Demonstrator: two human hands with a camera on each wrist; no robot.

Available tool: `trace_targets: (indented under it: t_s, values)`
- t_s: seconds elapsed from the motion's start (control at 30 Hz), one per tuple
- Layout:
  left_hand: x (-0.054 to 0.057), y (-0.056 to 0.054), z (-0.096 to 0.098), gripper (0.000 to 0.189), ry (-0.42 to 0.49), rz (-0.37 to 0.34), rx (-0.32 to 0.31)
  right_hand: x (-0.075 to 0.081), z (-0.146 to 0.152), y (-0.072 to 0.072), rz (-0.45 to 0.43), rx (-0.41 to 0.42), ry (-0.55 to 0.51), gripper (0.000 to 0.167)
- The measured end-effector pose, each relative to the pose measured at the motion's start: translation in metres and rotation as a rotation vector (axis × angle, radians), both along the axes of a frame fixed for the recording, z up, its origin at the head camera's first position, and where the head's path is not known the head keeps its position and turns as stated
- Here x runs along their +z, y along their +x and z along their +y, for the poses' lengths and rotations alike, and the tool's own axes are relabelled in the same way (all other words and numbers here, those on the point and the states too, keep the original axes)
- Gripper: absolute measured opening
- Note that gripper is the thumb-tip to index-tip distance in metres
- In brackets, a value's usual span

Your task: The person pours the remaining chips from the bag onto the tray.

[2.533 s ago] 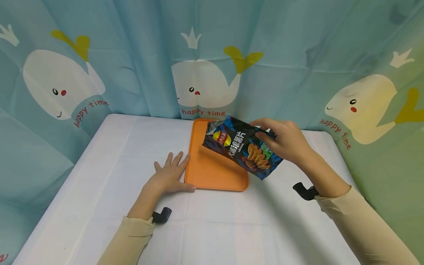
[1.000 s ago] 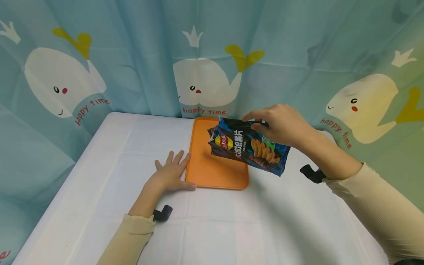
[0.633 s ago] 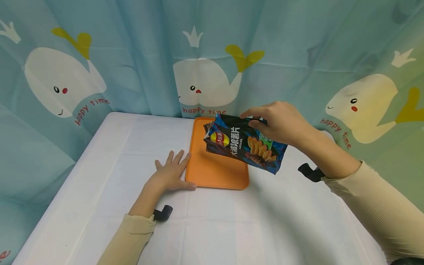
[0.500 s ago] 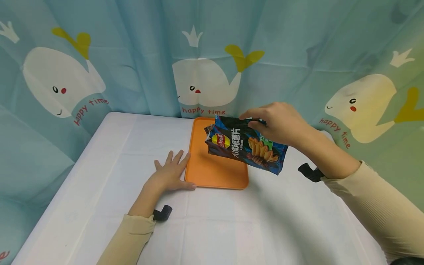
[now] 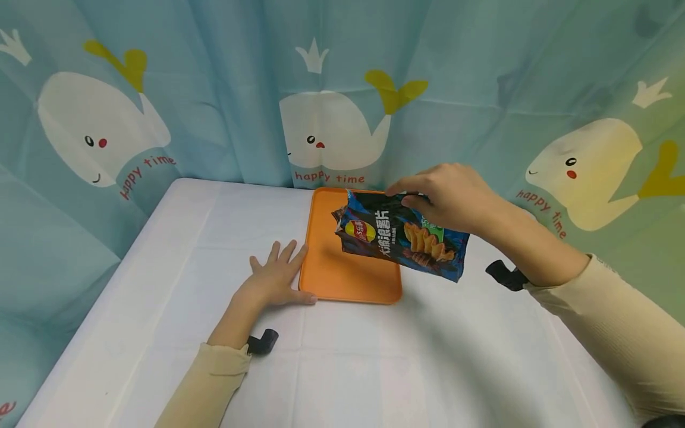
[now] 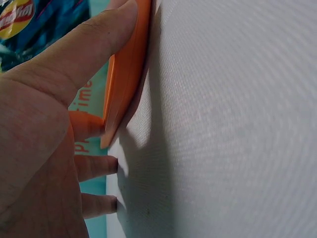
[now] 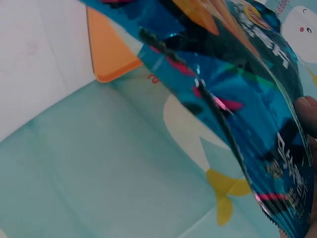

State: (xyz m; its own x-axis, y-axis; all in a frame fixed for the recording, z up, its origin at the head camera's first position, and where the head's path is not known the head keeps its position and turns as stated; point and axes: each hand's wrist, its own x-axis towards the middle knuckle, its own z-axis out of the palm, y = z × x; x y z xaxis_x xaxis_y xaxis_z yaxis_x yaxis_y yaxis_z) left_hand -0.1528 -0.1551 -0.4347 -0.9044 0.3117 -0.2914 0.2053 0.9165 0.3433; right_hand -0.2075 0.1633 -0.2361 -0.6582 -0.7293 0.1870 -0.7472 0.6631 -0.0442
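My right hand (image 5: 452, 199) pinches the top edge of a blue and black potato chip bag (image 5: 387, 238) and holds it tilted above the tray's right part. The bag's left end looks torn and crumpled, lying over the orange tray (image 5: 348, 279). In the right wrist view the chip bag (image 7: 237, 114) fills the upper right, with a fingertip (image 7: 307, 116) at its edge. My left hand (image 5: 270, 282) rests with spread fingers at the tray's left side. In the left wrist view its thumb (image 6: 94, 42) lies on the rim of the orange tray (image 6: 126, 69).
A white cloth (image 5: 225, 232) covers the table under the tray. Behind it hangs a blue-green curtain (image 5: 230, 89) with printed whales, close to the table's back edge. A black wrist mount (image 5: 262, 342) sticks out beside the left wrist, another (image 5: 505, 275) beside the right.
My right hand has risen slightly since the first frame, and the chip bag has turned nearer to level. Since then the bag has shifted a little left, then right. My left hand stays put.
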Motion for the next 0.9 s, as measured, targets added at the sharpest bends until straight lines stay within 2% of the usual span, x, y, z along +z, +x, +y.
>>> trace_targets:
  t_s: [0.23,0.57,0.9]
  values:
    - [-0.001,-0.002,-0.001,0.119,-0.001,0.002,-0.008,0.007,-0.003,0.001,-0.014,-0.005,0.051,0.027]
    - [0.000,0.001,0.000,0.119,0.013,-0.001,0.002,0.007,-0.014,0.000,-0.020,0.018,0.104,0.026]
    - [-0.001,0.000,-0.002,0.120,0.009,-0.002,-0.002,0.008,-0.017,0.000,-0.032,0.013,0.136,0.025]
